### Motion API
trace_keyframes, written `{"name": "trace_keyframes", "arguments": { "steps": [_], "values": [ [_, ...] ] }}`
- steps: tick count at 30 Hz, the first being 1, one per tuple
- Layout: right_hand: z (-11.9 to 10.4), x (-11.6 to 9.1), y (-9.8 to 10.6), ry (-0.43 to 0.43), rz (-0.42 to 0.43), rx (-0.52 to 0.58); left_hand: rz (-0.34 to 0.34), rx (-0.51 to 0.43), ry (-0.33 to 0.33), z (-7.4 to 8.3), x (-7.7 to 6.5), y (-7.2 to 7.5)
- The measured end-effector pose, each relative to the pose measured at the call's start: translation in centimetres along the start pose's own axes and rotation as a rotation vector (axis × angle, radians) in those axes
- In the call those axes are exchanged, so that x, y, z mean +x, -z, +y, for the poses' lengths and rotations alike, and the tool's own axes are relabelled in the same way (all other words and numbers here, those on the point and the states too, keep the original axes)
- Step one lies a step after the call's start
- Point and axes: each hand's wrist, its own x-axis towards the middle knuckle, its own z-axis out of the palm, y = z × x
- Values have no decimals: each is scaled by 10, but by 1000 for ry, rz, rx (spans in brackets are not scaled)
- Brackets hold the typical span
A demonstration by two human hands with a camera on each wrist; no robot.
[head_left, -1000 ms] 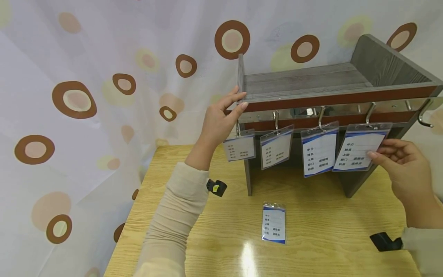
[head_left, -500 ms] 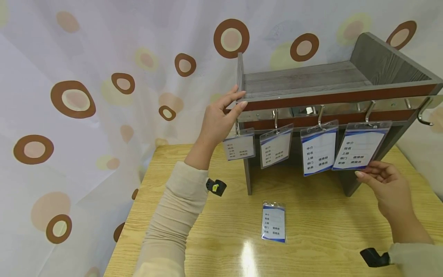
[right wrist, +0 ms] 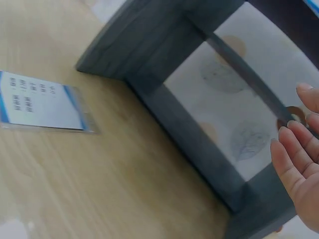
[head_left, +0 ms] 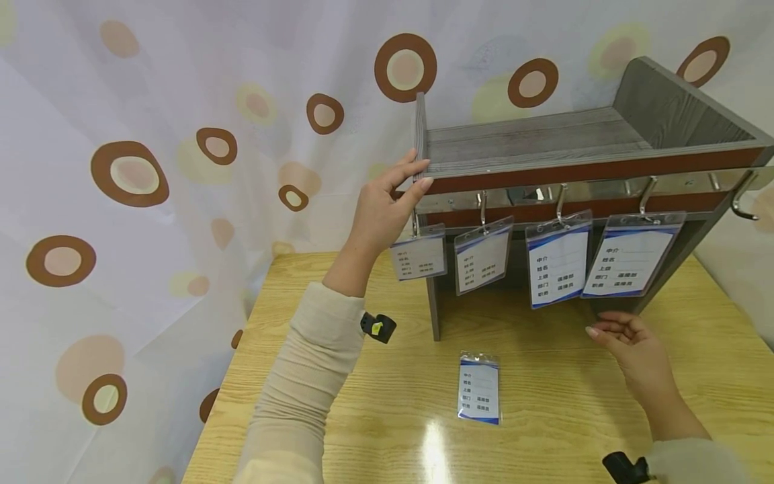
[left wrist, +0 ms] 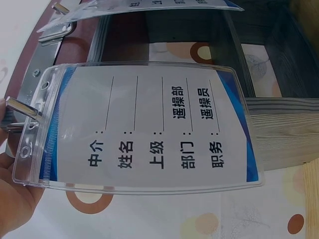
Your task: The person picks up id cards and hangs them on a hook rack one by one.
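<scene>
My left hand point(head_left: 385, 208) grips the front left corner of a grey wooden rack point(head_left: 538, 144), thumb at the front and fingers over the side. From the rack's metal hooks hang several clear badge holders with white and blue cards, among them the leftmost badge point(head_left: 419, 259), just under my left hand, and the rightmost badge point(head_left: 631, 259). The left wrist view shows one hanging badge point(left wrist: 144, 129) up close on its hook. Below the rightmost badge, my right hand point(head_left: 635, 356) is in the air, loosely curled and holding nothing. Another badge point(head_left: 478, 390) lies flat on the table.
The wood-grain table point(head_left: 387, 410) spreads in front of and under the rack. At the far right end of the rail, a bare hook point(head_left: 742, 202) juts out. Behind everything hangs a white cloth point(head_left: 242, 67) with brown ring patterns.
My right hand has let go of the rightmost badge and moved down and to the left, away from it. My left hand stays on the rack's corner.
</scene>
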Motion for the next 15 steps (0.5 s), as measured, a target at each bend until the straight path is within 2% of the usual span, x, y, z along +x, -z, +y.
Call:
{"name": "trace_keyframes", "arguments": {
  "steps": [8,11,15],
  "values": [
    [-8,-20,-50,-50,-93,-160,-3,-5,-10,-2,1,0],
    [-27,-29,-75,-84,-142,-249,-3,-4,-9,-2,1,0],
    [-58,-43,-108,-125,-165,-353,-3,-8,-9,-2,1,0]
  ]
}}
